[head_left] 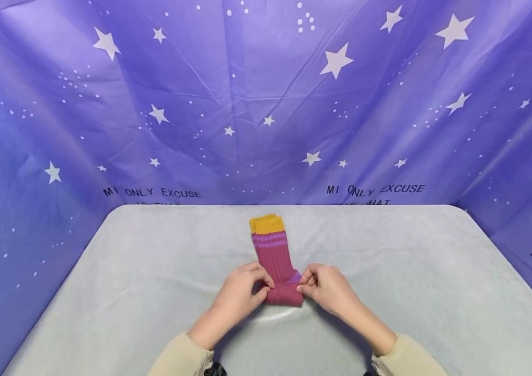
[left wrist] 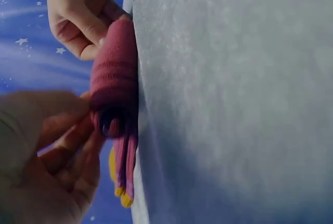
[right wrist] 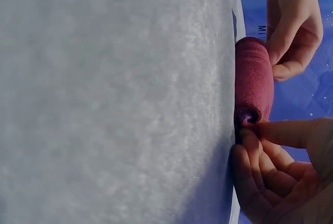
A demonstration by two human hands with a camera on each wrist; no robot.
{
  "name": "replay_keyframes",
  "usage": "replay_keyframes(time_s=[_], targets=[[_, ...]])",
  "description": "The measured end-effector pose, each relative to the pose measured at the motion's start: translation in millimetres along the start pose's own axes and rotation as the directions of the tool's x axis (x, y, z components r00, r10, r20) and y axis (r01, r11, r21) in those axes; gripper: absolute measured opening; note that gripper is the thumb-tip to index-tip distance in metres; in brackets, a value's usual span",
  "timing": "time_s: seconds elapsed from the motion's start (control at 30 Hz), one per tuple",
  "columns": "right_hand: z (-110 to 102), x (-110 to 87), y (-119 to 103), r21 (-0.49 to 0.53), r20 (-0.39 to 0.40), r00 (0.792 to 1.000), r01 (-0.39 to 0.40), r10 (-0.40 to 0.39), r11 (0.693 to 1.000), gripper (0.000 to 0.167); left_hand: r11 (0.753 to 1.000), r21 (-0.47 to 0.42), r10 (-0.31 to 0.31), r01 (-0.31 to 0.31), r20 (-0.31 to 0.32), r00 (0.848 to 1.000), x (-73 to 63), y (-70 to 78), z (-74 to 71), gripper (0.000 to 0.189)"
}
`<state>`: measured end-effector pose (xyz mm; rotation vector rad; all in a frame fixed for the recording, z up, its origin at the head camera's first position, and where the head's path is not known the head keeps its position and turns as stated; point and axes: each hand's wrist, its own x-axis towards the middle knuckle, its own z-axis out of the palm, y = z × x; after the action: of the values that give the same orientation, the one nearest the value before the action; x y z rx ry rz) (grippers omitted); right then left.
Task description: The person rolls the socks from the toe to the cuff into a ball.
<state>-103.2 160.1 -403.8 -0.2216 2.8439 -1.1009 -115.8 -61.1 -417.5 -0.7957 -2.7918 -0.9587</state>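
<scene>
A pair of maroon ribbed socks (head_left: 275, 258) lies stacked on the table, yellow cuffs pointing away from me and light purple stripes below them. The near end is wound into a thick roll (head_left: 285, 295), whose spiral end shows in the left wrist view. My left hand (head_left: 244, 290) pinches the roll's left end between thumb and fingers. At the other end my right hand (head_left: 327, 287) pinches the roll, beside a purple heel patch (head_left: 296, 277). In the right wrist view, fingertips (right wrist: 250, 135) touch the coiled edge.
A pale grey cloth covers the table (head_left: 153, 261), with slight creases. Behind and at both sides hangs a purple-blue curtain (head_left: 247, 78) printed with white stars and lettering. Beige sleeves (head_left: 183, 357) reach in from the front edge.
</scene>
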Motion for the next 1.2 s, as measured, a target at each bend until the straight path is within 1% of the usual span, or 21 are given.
replay_keyframes(time_s=[0.03, 0.1, 0.17, 0.23, 0.27, 0.3, 0.37, 0.4, 0.43, 0.5, 0.57, 0.67, 0.73, 0.77, 0.8, 0.87, 0.9, 0.97, 1.07, 1.13, 1.2], targets=[[-1, 0.2, -1, 0.01, 0.012, 1.0, -0.001, 0.001, 1.0, 0.015, 0.999, 0.015, 0.028, -0.028, 0.017, 0.999, -0.8, 0.6, -0.8, 0.013], [-4, 0.3, -2, 0.032, 0.018, 1.0, -0.011, 0.011, 0.999, 0.015, 0.997, 0.05, 0.056, -0.059, 0.057, 0.997, -2.1, 1.5, -2.1, 0.016], [-7, -1.0, -5, 0.03, -0.014, 1.0, 0.004, -0.004, 1.0, 0.015, 0.995, 0.079, 0.057, -0.065, 0.095, 0.994, -2.5, 2.0, -2.2, 0.02], [-10, -3.0, -7, 0.004, -0.055, 0.996, 0.075, -0.074, 0.997, 0.017, 0.994, 0.093, 0.047, -0.058, 0.118, 0.992, -1.3, 2.5, -1.5, 0.02], [-10, -3.8, -8, -0.028, -0.071, 0.989, 0.124, -0.126, 0.992, 0.017, 0.994, 0.095, 0.037, -0.049, 0.123, 0.992, 0.3, 2.6, -1.0, 0.019], [-10, -4.8, -9, -0.08, -0.078, 0.979, 0.183, -0.189, 0.98, 0.018, 0.995, 0.09, 0.025, -0.036, 0.122, 0.992, 2.3, 2.6, -0.7, 0.018], [-9, -6.8, -10, -0.179, -0.056, 0.946, 0.304, -0.318, 0.936, 0.019, 0.998, 0.062, -0.004, -0.003, 0.116, 0.993, 6.2, 1.4, -0.6, 0.016], [-8, -7.6, -9, -0.222, -0.037, 0.929, 0.351, -0.368, 0.909, 0.021, 0.999, 0.038, -0.022, 0.017, 0.116, 0.993, 8.1, 0.4, -0.8, 0.015], [-6, -8.4, -9, -0.261, -0.016, 0.914, 0.387, -0.405, 0.884, 0.023, 0.999, 0.012, -0.041, 0.04, 0.119, 0.992, 10.1, -0.6, -1.4, 0.014], [-3, -9.4, -7, -0.325, 0.01, 0.897, 0.42, -0.441, 0.847, 0.029, 0.995, -0.054, -0.077, 0.085, 0.129, 0.989, 13.0, -3.5, -1.8, 0.013], [0, -9.3, -5, -0.362, 0.023, 0.892, 0.428, -0.451, 0.828, 0.035, 0.982, -0.127, -0.121, 0.14, 0.147, 0.982, 14.9, -6.7, -1.4, 0.013], [3, -6.7, -5, -0.403, 0.038, 0.891, 0.429, -0.453, 0.809, 0.043, 0.948, -0.209, -0.206, 0.238, 0.165, 0.965, 16.8, -9.6, -0.7, 0.011], [4, -2.4, -6, -0.429, 0.042, 0.89, 0.427, -0.454, 0.796, 0.043, 0.927, -0.239, -0.256, 0.289, 0.159, 0.953, 18.6, -10.9, -0.6, 0.01], [4, 0.4, -7, -0.439, 0.04, 0.888, 0.427, -0.458, 0.79, 0.041, 0.917, -0.254, -0.275, 0.307, 0.154, 0.949, 19.5, -11.5, -0.9, 0.01], [4, 2.9, -7, -0.444, 0.035, 0.887, 0.427, -0.461, 0.788, 0.039, 0.913, -0.262, -0.283, 0.314, 0.151, 0.947, 20.1, -11.7, -1.5, 0.009], [4, 6.8, -6, -0.439, 0.018, 0.884, 0.428, -0.468, 0.79, 0.034, 0.919, -0.265, -0.264, 0.292, 0.138, 0.955, 20.0, -11.9, -2.1, 0.01], [5, 7.8, -6, -0.427, 0.011, 0.884, 0.428, -0.468, 0.797, 0.032, 0.927, -0.261, -0.243, 0.27, 0.132, 0.961, 19.0, -11.8, -2.5, 0.011], [5, 8.8, -3, -0.394, -0.001, 0.884, 0.429, -0.467, 0.813, 0.029, 0.951, -0.226, -0.188, 0.212, 0.123, 0.974, 15.4, -11.2, -2.8, 0.017], [5, 10.0, 1, -0.332, -0.017, 0.887, 0.43, -0.462, 0.839, 0.027, 0.985, -0.117, -0.115, 0.126, 0.101, 0.988, 9.4, -9.2, -2.5, 0.028], [4, 10.9, 3, -0.306, -0.024, 0.89, 0.428, -0.456, 0.851, 0.027, 0.995, -0.039, -0.085, 0.088, 0.088, 0.993, 6.7, -7.3, -1.4, 0.034], [4, 11.8, 4, -0.282, -0.03, 0.897, 0.416, -0.441, 0.865, 0.026, 0.998, 0.027, -0.063, 0.061, 0.071, 0.995, 5.8, -6.0, 0.6, 0.035]])
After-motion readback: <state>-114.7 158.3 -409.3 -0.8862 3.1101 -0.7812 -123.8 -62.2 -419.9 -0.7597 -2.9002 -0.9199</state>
